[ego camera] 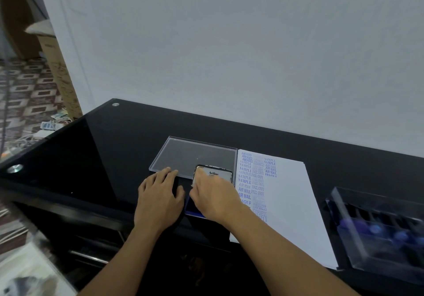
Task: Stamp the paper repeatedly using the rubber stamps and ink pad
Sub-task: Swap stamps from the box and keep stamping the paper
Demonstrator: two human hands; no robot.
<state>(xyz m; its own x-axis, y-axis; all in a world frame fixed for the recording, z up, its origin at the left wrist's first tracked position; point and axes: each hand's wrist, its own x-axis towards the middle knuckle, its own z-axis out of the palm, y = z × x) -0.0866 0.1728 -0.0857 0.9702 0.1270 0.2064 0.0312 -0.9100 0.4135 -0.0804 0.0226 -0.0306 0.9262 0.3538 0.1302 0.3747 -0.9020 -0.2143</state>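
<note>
The ink pad [191, 206] lies on the desk [103, 146] under the right hand [213, 194], which grips its raised lid [216, 174]. The left hand [158, 199] rests flat just left of it, fingers straight. The paper [291, 199], partly stamped, runs near to far just right of the pad. The stamps [376, 229] sit in a box [358, 245] right of the paper, nearer the right hand, with nothing in the way. A clear cover [195, 155] lies beyond the hands.
</note>
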